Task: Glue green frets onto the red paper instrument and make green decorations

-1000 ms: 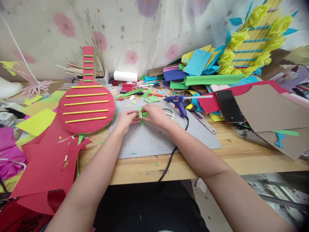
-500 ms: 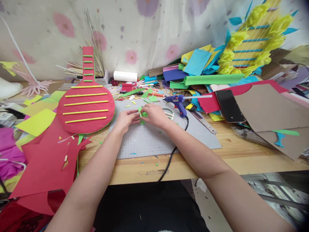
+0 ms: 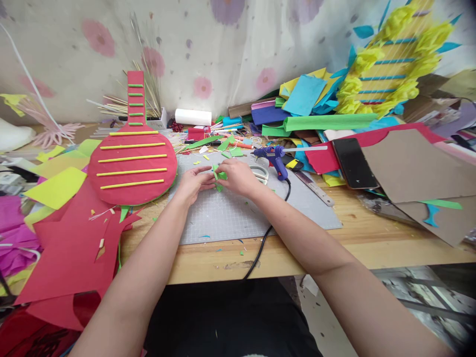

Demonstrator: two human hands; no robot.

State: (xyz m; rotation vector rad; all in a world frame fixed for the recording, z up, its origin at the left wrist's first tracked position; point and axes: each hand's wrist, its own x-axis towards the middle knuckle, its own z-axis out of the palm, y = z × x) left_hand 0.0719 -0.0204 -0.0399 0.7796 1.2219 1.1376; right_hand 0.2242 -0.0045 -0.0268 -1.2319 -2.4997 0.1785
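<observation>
Two bare hands over a small green piece [image 3: 222, 175], gray mat [image 3: 223, 218], wooden desk [image 3: 186, 267].
From here: right hand [image 3: 238, 178] has its grip pinched on the piece; left hand [image 3: 191, 185] has its grip parted just left of it, contact can't tell. Piece at mat's far part; purple-blue glue gun [image 3: 274, 158] to its right, red guitar shape [image 3: 132, 165] well left.

Red guitar [image 3: 130, 151] w/ yel + grn bars [image 3: 132, 172]. Grn scrap [image 3: 222, 175]. Gray mat [image 3: 223, 218], wht-gridded. Blue-purple glue gun [image 3: 272, 155], blk cord [image 3: 261, 248]. Wht curtain [image 3: 230, 54], pink/purple floral.
</observation>
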